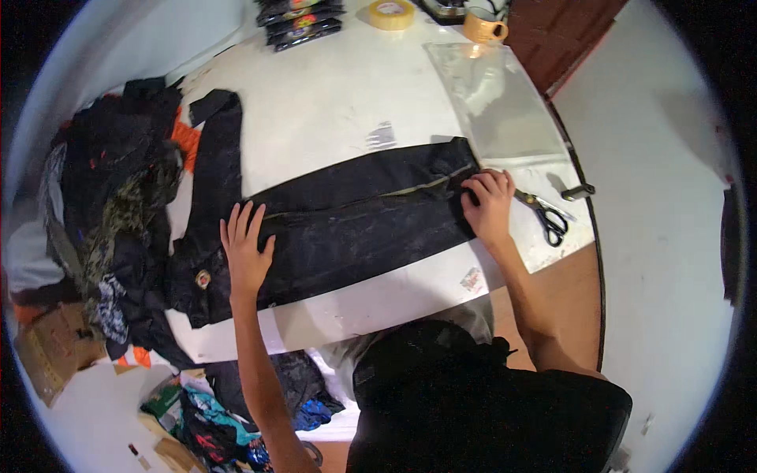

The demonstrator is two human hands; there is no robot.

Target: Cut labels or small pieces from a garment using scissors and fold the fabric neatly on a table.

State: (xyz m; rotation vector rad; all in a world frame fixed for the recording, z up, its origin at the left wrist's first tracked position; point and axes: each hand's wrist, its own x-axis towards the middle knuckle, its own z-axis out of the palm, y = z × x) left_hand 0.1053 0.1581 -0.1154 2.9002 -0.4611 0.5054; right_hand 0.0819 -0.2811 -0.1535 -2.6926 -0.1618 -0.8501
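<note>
A black jacket (pixel 355 236) lies spread on the white table, with a yellow-green strip running along its length and a small round badge near its left end. One sleeve (pixel 219 150) stretches away toward the far side. Flat on the jacket's left part rests my left hand (pixel 247 248), its fingers apart. At the right end, my right hand (pixel 490 203) has its fingers curled on the hem, with the thumb toward the cloth. Just right of that hand are black-handled scissors (pixel 552 223), their blades partly hidden behind it.
Heaped dark, camouflage and orange clothes (pixel 118 181) crowd the left side. Clear plastic bags (pixel 505 102) lie at the far right, near a yellow mug (pixel 483 27). A tape roll (pixel 391 14) and packed black items (pixel 300 24) sit at the back. A cardboard box (pixel 57 347) stands lower left.
</note>
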